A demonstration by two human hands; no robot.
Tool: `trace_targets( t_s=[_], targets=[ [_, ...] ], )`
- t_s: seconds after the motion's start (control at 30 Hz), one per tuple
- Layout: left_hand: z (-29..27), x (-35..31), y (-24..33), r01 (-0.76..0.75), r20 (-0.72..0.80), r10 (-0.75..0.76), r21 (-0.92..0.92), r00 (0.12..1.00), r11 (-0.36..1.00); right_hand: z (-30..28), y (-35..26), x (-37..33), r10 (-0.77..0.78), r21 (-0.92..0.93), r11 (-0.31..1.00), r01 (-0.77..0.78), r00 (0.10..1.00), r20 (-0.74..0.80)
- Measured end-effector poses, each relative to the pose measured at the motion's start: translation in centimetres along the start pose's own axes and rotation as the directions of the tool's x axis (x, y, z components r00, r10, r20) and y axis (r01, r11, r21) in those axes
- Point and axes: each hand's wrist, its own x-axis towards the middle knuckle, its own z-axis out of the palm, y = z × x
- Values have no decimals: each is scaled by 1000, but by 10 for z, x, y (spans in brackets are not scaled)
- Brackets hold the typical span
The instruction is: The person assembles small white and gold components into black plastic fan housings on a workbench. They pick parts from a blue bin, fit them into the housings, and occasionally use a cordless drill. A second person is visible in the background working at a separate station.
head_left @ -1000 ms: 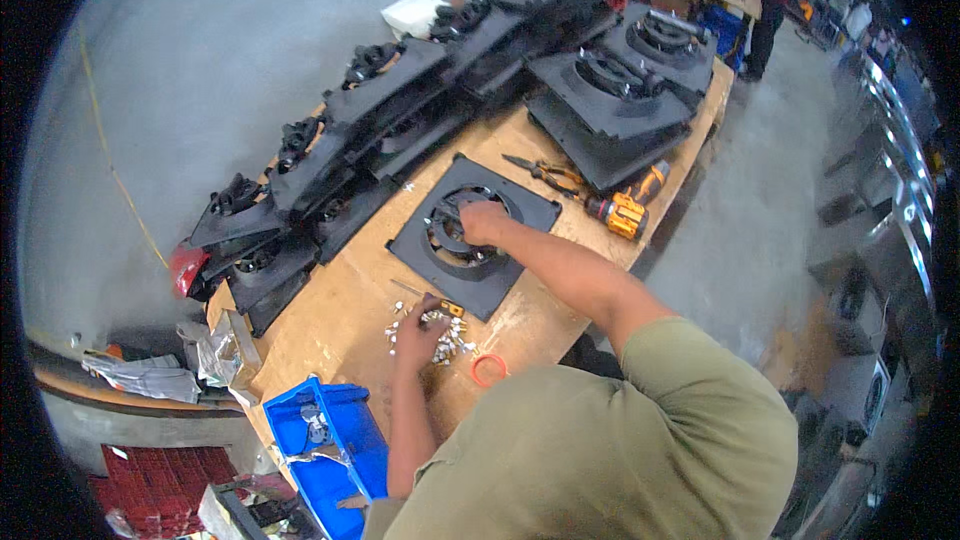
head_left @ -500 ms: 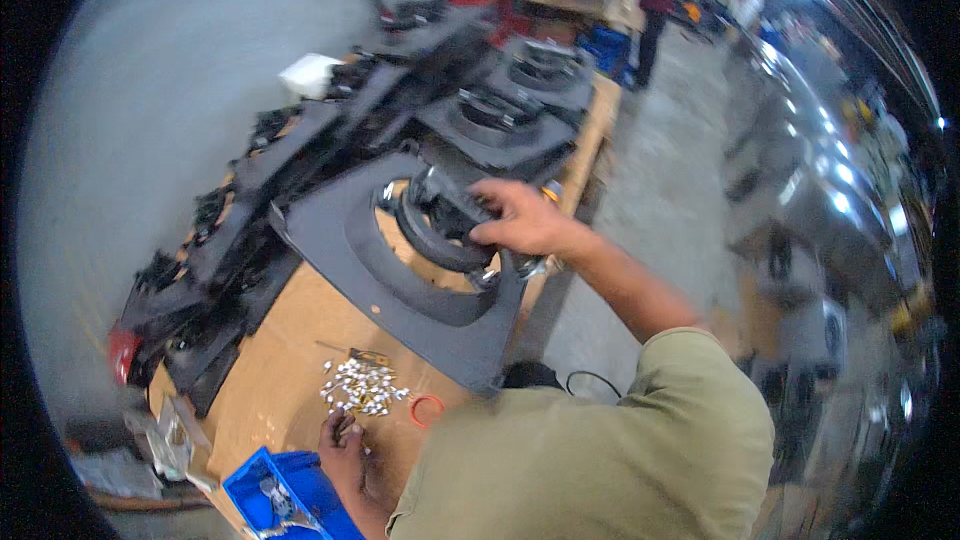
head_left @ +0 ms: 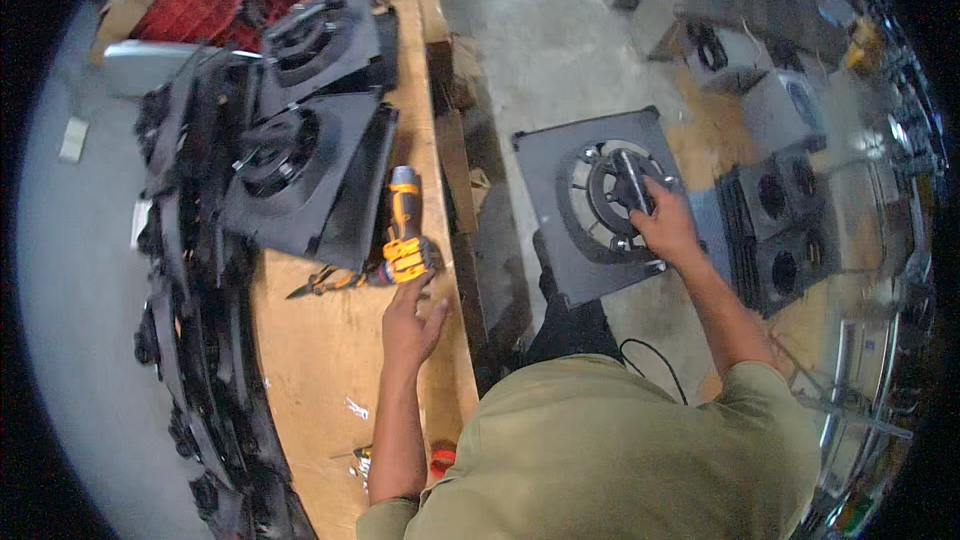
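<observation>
My right hand [head_left: 667, 227] is closed around the dark part in the middle of a square dark grey panel [head_left: 585, 275] with a round opening. The panel hangs to the right of the table, above the floor, and floor shows through gaps in its ring. My left hand [head_left: 408, 328] lies over the wooden table, fingers stretched out and thumb apart. Its fingertips touch the base end of a yellow and black cordless drill [head_left: 405, 230] lying near the table's right edge. Beside the drill lies another yellow and black tool [head_left: 335, 282], its kind unclear.
Similar panels [head_left: 345, 175] are stacked on the far part of the table [head_left: 320, 350]. A long row of dark parts [head_left: 205, 310] runs along its left side. Small white pieces [head_left: 356, 407] lie near my left forearm. Dark boxes with round holes [head_left: 775, 230] stand right.
The panel in my right hand has gone from above the table to above the floor on the right. My left hand has left the small white pieces for the drill. The view has turned right.
</observation>
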Motion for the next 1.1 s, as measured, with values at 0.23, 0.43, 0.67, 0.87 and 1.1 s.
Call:
trace_targets(
  t_s=[0.23, 0.43, 0.67, 0.87, 1.1],
  targets=[
    [69, 252, 12, -316, 142, 282, 462, 949, 829, 87, 140, 107, 244, -203, 954, -220, 964, 102],
    [108, 346, 27, -63, 33, 54, 561, 998, 826, 121, 183, 182, 273, -170, 960, -223, 882, 384],
    [95, 352, 19, -3, 72, -41, 523, 997, 853, 255, 108, 316, 101, 12, 990, -139, 774, 625],
    [79, 344, 9, -47, 116, -21, 552, 993, 832, 331, -1, 450, -395, 366, 911, 188, 649, 650],
    [69, 326, 2, 9, 82, -67, 566, 994, 824, 422, -113, 580, -571, 384, 811, 441, 457, 682]
  ],
)
